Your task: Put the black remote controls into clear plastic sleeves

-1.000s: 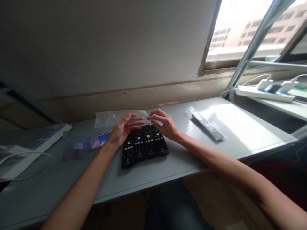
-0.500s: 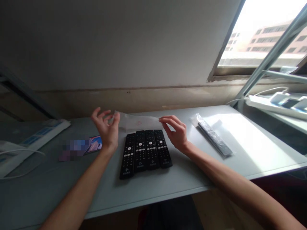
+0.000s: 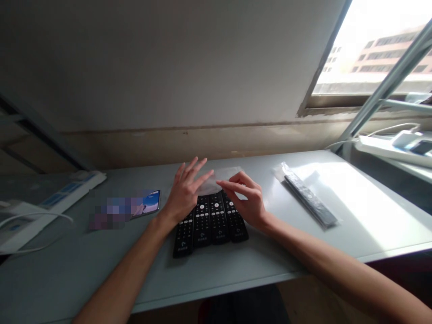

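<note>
Several black remote controls (image 3: 218, 225) lie side by side on the grey table, buttons facing up. Behind their far ends is a clear plastic bag (image 3: 224, 173), partly covered by both hands. My left hand (image 3: 184, 193) is open with its fingers spread, over the leftmost remotes and at the left end of the bag. My right hand (image 3: 248, 198) is closed in a pinch above the right remotes, its fingertips at the near edge of the bag. The upper parts of the outer remotes are hidden under the hands.
On the right lies another remote in a clear wrapper (image 3: 310, 200). A phone (image 3: 146, 204) with a lit screen rests on the left, partly blurred out. White power strips (image 3: 67, 193) with cables stand at both sides, beside metal frame bars. A wall runs along the back.
My left hand has moved right and turned palm down, from beside the bag's left end to over the remotes. The bag looks more bunched; my right hand's pinch has shifted slightly nearer and leftward.
</note>
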`<state>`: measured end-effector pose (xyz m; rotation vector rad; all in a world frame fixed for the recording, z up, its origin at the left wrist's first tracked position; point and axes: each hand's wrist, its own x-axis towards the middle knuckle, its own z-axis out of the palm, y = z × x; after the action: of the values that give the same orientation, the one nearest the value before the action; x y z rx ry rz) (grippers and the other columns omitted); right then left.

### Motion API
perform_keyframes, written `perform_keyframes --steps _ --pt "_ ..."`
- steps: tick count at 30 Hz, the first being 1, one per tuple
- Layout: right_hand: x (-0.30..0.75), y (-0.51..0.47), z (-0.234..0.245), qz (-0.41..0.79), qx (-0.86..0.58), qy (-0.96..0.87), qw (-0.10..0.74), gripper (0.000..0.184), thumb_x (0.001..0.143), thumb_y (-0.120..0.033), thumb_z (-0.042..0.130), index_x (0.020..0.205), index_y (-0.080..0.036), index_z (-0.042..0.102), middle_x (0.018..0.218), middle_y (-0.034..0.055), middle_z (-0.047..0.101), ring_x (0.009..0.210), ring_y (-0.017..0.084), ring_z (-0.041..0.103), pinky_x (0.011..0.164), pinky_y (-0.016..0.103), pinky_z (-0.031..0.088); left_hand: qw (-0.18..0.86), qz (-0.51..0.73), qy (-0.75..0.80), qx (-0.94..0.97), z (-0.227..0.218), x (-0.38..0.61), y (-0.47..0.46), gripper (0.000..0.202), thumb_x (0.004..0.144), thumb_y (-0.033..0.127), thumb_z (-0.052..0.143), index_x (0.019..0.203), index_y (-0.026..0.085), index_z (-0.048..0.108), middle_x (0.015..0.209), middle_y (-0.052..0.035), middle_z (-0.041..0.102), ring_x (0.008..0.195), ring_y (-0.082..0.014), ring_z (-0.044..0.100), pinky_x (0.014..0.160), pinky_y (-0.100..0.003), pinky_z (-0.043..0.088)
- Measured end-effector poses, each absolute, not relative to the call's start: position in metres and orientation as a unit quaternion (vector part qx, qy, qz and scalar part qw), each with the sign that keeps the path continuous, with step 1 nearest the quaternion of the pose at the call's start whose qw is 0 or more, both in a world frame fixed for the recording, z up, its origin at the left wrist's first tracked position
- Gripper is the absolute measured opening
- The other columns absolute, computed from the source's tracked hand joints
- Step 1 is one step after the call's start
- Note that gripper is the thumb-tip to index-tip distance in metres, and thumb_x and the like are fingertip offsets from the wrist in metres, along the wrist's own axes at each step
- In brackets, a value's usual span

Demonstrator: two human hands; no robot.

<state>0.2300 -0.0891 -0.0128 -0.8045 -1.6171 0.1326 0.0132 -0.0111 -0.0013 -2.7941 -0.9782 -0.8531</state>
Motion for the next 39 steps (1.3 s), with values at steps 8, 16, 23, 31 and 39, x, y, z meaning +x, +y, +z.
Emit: perform_keyframes --steps 8,16,23,31,39 --pt "0.231 -0.087 -0.015 0.098 -0.397 -0.673 0.616 0.034 0.098 -0.024 0.071 0.13 -0.036 0.074 0.108 0.0032 0.08 0.103 0.025 0.071 0.099 0.047 0.055 -0.024 -0.312 -0.336 -0.888 -0.004 0.011 -0.009 0.067 0.088 0.0 0.038 0.149 0.019 0.059 0.13 -0.0105 0.069 0.126 -0.0274 0.057 0.115 -0.048 0.044" --pt "0.232 -0.088 -0.008 0.037 -0.385 -0.733 0.56 0.018 0.098 -0.019 0.072 0.109 -0.031 0.079 0.106 0.0012 0.08 0.101 0.024 0.065 0.094 0.044 0.054 -0.045 -0.262 -0.324 -0.908 0.0 0.016 -0.016 0.053 0.096 0.02 0.059 0.149 0.024 0.056 0.12 -0.0084 0.064 0.113 -0.029 0.057 0.102 -0.046 0.048" --pt "0.231 -0.088 -0.011 0.034 -0.387 -0.754 0.53 0.02 0.098 -0.013 0.065 0.096 -0.026 0.08 0.083 0.0031 0.07 0.083 0.021 0.057 0.076 0.037 0.051 -0.026 -0.271 -0.309 -0.911 -0.001 0.014 -0.015 0.069 0.087 -0.003 0.042 0.147 0.025 0.058 0.132 -0.0085 0.065 0.125 -0.0271 0.056 0.111 -0.046 0.045" --pt "0.226 -0.086 -0.02 0.017 -0.383 -0.789 0.481 0.029 0.098 -0.009 0.061 0.102 -0.029 0.082 0.107 0.0055 0.075 0.102 0.023 0.06 0.09 0.042 0.054 -0.018 -0.275 -0.254 -0.927 -0.004 0.021 -0.02 0.042 0.1 0.013 0.049 0.139 0.022 0.059 0.131 -0.0096 0.068 0.126 -0.0275 0.057 0.111 -0.048 0.046" --pt "0.216 -0.103 -0.007 -0.07 -0.277 -0.843 0.455 0.025 0.102 -0.011 0.058 0.116 -0.021 0.075 0.122 0.0087 0.078 0.12 0.023 0.064 0.102 0.042 0.054 0.006 -0.275 -0.277 -0.92 0.003 0.026 -0.029 0.01 0.094 0.014 0.052 0.1 0.02 0.057 0.102 -0.0094 0.065 0.095 -0.027 0.056 0.084 -0.041 0.047"
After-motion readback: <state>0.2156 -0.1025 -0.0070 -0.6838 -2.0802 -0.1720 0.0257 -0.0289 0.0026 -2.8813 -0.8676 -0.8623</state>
